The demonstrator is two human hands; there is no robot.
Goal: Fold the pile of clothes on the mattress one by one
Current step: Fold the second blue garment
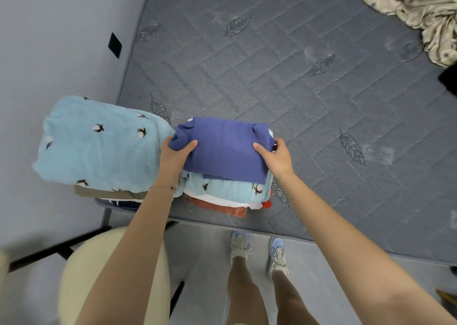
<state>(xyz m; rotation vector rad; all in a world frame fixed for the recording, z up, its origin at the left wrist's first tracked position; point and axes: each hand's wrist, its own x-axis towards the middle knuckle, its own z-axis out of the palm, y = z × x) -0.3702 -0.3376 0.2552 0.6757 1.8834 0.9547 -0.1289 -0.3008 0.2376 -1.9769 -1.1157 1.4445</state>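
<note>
at the left we see a light blue printed bundle [99,141], just beside the work. the left hand [176,155] pinches the folded purple garment [227,149] at its left edge, thumb on top. the right hand [277,156] grips the opposite edge the same way; we judge this holds the fold together atop the folded stack [222,196] at the near edge of the mattress [321,89]. nothing blocks it. far right, a crumpled beige cloth [420,10] lies unfolded, well apart.
</note>
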